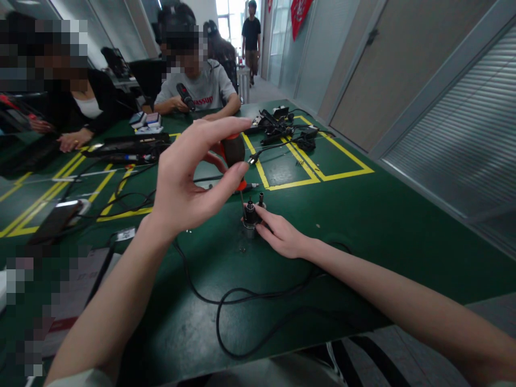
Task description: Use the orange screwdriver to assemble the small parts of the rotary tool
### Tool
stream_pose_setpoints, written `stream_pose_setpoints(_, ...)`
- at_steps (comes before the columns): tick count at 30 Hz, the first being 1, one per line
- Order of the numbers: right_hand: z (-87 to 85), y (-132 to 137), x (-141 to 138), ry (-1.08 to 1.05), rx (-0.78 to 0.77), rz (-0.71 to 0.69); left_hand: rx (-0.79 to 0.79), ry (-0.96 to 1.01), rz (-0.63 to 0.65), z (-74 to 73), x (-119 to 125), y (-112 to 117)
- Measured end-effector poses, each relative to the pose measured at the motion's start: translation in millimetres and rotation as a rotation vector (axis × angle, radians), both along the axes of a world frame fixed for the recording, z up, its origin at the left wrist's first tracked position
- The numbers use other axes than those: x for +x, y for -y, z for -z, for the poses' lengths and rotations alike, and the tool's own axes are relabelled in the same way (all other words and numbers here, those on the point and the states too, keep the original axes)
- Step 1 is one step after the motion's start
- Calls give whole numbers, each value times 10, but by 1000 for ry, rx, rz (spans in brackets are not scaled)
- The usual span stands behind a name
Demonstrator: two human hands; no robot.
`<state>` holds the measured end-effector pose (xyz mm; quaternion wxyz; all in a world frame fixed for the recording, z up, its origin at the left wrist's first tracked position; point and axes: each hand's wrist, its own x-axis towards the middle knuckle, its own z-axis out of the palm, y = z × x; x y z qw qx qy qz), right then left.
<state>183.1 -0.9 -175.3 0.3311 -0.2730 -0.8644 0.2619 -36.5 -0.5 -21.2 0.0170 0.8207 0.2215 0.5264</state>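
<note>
My left hand (pixel 185 166) is raised around the black and orange handle of a screwdriver (pixel 235 151). Its thumb and index finger are apart on the near side, while other fingers curl behind the handle. The thin shaft points down to a small upright cylindrical part (pixel 250 216), black on top and silvery below, possibly a small motor. From the right side, my right hand (pixel 282 232) pinches that part and steadies it on the green table (pixel 363 226). Where the screwdriver tip meets it is too small to make out.
A black cable (pixel 220 317) loops in front of the part. Tiny pieces, perhaps screws (pixel 242 249), lie nearby. Tangled black cables and adapters (pixel 278 126) sit farther back by yellow tape. A phone (pixel 56 217) lies left. Across the table a person (pixel 209 86) holds a power screwdriver (pixel 186 97).
</note>
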Motion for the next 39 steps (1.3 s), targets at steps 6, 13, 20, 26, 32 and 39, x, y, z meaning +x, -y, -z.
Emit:
stream_pose_setpoints(6, 3, -2, -3, -1, 2, 1, -71, 1, 48, 5, -9, 29)
stream_pose_setpoints(13, 26, -9, 6, -7, 11, 0, 12, 27, 33, 13, 2, -15)
stream_pose_setpoints(20, 17, -8, 6, -7, 7, -1, 3, 4, 41, 4, -24, -11)
stream_pose_setpoints(26, 12, -6, 5, -2, 2, 4, 25, 44, 43, 21, -20, -37)
stream_pose_setpoints(32, 7, -4, 5, -3, 8, -3, 26, 15, 45, 0, -30, -20)
stream_pose_setpoints(39, 47, -15, 3, -14, 17, -6, 24, 37, 41, 0, -25, -29)
